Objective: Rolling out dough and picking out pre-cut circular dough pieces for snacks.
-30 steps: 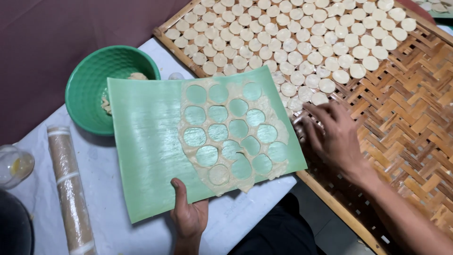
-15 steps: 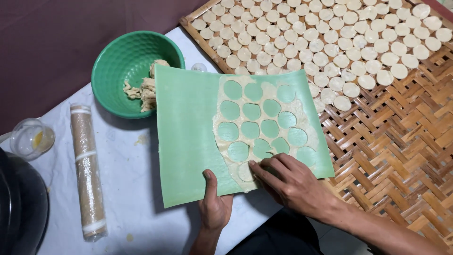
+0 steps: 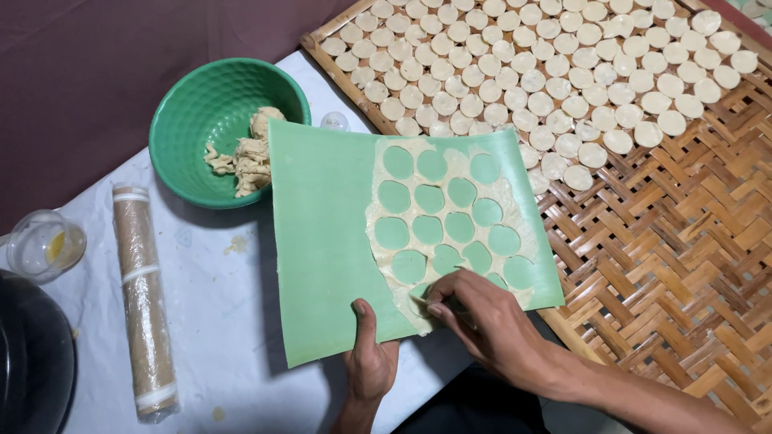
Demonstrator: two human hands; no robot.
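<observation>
Fingers [image 3: 441,308] pinch dough sheet [image 3: 450,173] on green mat [image 3: 322,241], gripped by left hand [image 3: 370,362], over white cloth [image 3: 217,321].

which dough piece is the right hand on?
The right hand pinches the holed dough sheet on the green mat, not the loose discs on the bamboo tray.

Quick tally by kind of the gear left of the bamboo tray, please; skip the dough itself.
Green bowl: 1
Green mat: 1
Wrapped rolling pin: 1
Clear cup: 1
Small clear round object: 1
Black round vessel: 1
Total: 6
</observation>
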